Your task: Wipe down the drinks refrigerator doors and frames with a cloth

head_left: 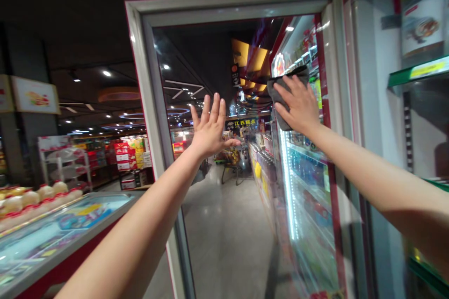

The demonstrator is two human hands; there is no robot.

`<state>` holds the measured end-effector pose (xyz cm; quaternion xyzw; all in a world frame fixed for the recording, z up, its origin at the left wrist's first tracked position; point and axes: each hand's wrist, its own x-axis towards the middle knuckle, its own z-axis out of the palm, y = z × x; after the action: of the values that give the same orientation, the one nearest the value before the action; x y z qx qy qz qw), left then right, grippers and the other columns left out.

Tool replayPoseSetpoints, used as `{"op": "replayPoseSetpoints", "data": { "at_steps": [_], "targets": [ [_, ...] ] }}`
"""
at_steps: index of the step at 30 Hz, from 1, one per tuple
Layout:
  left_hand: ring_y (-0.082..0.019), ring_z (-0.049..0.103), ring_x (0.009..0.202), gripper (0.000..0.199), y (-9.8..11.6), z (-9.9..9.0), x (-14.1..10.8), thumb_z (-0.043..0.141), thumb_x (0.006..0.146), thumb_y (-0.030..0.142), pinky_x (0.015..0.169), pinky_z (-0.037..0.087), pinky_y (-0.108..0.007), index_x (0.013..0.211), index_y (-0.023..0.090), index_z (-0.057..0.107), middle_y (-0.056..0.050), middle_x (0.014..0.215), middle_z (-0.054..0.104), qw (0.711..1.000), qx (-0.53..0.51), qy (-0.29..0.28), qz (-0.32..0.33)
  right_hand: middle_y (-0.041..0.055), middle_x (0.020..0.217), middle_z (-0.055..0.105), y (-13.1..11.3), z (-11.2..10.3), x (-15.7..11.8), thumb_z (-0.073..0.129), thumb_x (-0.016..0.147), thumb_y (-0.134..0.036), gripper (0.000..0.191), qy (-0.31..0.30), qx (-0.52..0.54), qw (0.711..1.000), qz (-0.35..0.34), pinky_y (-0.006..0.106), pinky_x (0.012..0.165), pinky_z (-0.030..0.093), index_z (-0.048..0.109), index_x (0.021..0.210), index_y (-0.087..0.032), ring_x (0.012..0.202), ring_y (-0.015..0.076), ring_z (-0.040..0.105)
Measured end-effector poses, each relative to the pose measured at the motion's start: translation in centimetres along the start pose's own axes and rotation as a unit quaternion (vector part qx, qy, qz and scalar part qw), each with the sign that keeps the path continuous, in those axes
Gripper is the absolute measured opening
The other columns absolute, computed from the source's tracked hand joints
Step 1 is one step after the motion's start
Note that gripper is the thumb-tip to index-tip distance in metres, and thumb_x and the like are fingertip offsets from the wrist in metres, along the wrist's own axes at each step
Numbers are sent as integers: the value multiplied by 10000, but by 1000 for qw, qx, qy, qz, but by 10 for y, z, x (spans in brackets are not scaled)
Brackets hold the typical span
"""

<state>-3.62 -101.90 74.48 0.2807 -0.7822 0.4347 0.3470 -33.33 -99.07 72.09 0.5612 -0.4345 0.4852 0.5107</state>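
grey cloth [275,91] under right hand [293,105]

The left hand [209,126] and right hand [296,105] are bare, forearms too.

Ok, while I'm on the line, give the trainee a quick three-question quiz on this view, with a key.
1. True or false: the right hand presses a grey cloth against the glass door.
2. Which hand holds nothing?
3. What stands on the aisle floor beyond the glass: a shopping cart or a ladder?

Key: 1 true; 2 the left hand; 3 a shopping cart.
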Motion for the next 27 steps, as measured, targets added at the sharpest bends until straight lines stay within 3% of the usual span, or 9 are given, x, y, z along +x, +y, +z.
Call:
{"op": "replayPoseSetpoints", "data": {
  "at_steps": [3, 7, 10, 14, 17, 19, 21, 24, 27],
  "targets": [
    [-414, -107, 1559, 1223, -6, 4, 3, 596, 787, 769, 1159, -193, -663, 1622, 107, -4, -219, 1698, 3, 1000, -4, -3, 4, 70, 1657, 319, -21, 13, 28, 394, 1000, -455, 590, 27, -5, 999, 37, 660, 1188, 221, 355, 1568, -300, 1524, 363, 236],
    [-397, -96, 1562, 1215, -16, -1, -11, 692, 781, 668, 1208, -75, -645, 1625, 147, -10, -204, 1700, -38, 998, -2, -53, 26, 47, 1656, 327, -56, 16, 15, 465, 981, -417, 609, -25, 28, 994, -103, 637, 1207, 204, 349, 1570, -318, 1536, 331, 229],
    [-365, -56, 1571, 1237, -23, -11, -51, 806, 727, 533, 1243, -23, -595, 1630, 226, 18, -150, 1711, -35, 993, 32, -105, 36, 38, 1648, 347, -48, 7, -5, 498, 968, -418, 611, -68, 38, 983, -164, 620, 1208, 218, 367, 1559, -340, 1527, 315, 267],
    [-363, 40, 1570, 1260, -30, -17, -120, 866, 664, 506, 1262, -10, -575, 1626, 302, 79, -105, 1711, 64, 988, 64, -137, 19, 50, 1648, 344, -36, 11, 9, 439, 987, -446, 593, -19, 31, 998, -59, 660, 1189, 223, 359, 1563, -332, 1524, 344, 262],
    [-351, 80, 1567, 1213, -33, -14, -149, 867, 662, 532, 1276, 80, -532, 1620, 292, 163, -105, 1703, 89, 988, 61, -140, -1, 65, 1662, 308, -61, 23, 30, 409, 993, -430, 603, 14, 37, 999, -7, 686, 1191, 188, 334, 1579, -303, 1531, 367, 225],
    [-338, 90, 1567, 1180, -34, -12, -155, 866, 667, 532, 1279, 118, -501, 1613, 285, 206, -102, 1699, 99, 989, 60, -137, -6, 66, 1665, 301, -83, 27, 29, 438, 985, -412, 614, -6, 45, 998, -47, 672, 1205, 169, 337, 1579, -294, 1537, 359, 213],
    [-332, 94, 1566, 1170, -33, -11, -156, 868, 664, 536, 1281, 129, -489, 1608, 277, 229, -103, 1695, 107, 989, 59, -136, -7, 58, 1657, 324, -93, 26, 15, 488, 969, -400, 615, -41, 59, 988, -134, 641, 1220, 162, 368, 1564, -303, 1535, 336, 230],
    [-332, 105, 1564, 1180, -33, -10, -155, 874, 659, 532, 1282, 129, -488, 1609, 270, 224, -107, 1692, 112, 989, 58, -133, -3, 35, 1624, 394, -78, 16, -7, 522, 962, -406, 570, -87, 75, 960, -254, 592, 1230, 178, 437, 1521, -335, 1514, 292, 300],
    [-335, 109, 1562, 1197, -32, -10, -157, 881, 659, 508, 1282, 120, -496, 1614, 262, 203, -118, 1691, 107, 990, 63, -125, 9, 37, 1622, 397, -56, 11, 0, 502, 970, -432, 556, -79, 63, 972, -215, 609, 1211, 210, 445, 1515, -340, 1510, 304, 311]
  ]
}}
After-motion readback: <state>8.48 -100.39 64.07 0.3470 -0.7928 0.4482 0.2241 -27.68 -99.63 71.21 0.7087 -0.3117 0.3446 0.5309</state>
